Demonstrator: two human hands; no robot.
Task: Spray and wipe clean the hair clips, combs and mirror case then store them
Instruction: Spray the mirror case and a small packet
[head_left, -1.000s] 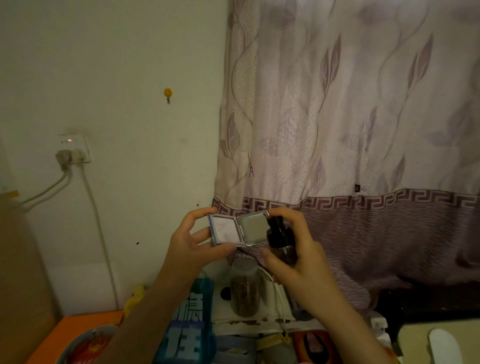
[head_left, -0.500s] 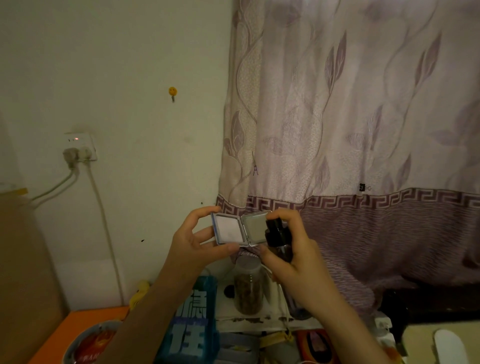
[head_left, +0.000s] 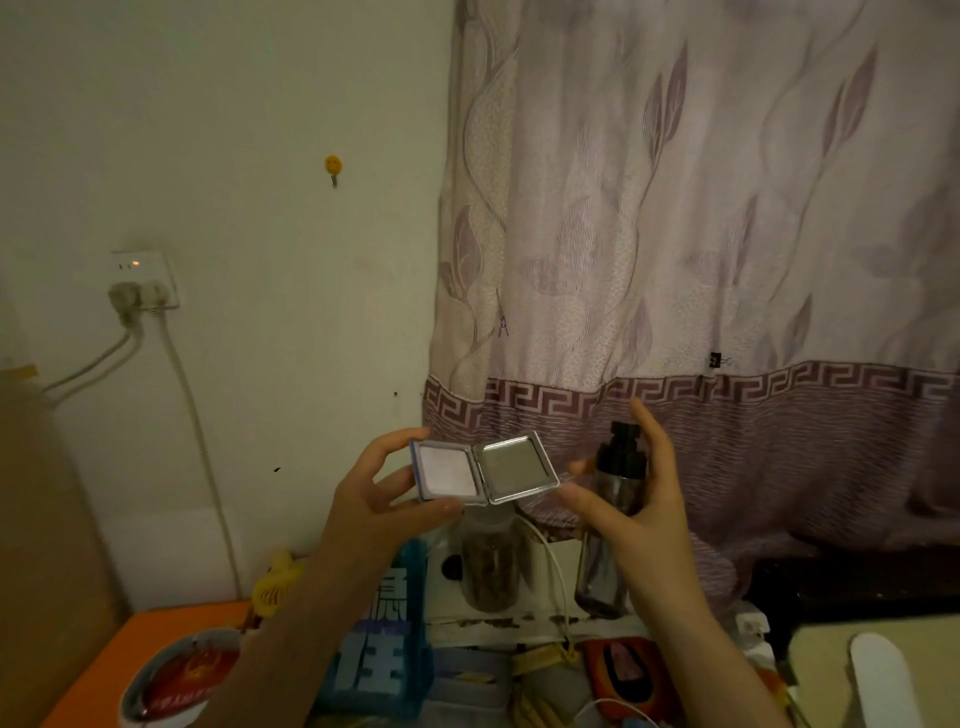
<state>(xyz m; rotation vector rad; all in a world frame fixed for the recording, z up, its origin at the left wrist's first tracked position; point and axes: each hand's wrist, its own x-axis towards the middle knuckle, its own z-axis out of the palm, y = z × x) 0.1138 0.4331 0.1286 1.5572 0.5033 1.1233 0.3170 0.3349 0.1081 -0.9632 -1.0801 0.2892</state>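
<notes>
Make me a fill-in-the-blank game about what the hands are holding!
1. The mirror case is held ____, both halves showing.
2. The ____ hand holds the dark spray bottle.
3. The left hand holds the case in front of a patterned ____.
4. The wall hook above is coloured ____.

Missing words: open; right; curtain; yellow

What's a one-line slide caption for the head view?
Left hand holds the open mirror case while the right hand holds a dark spray bottle beside it, before a curtain.
</notes>
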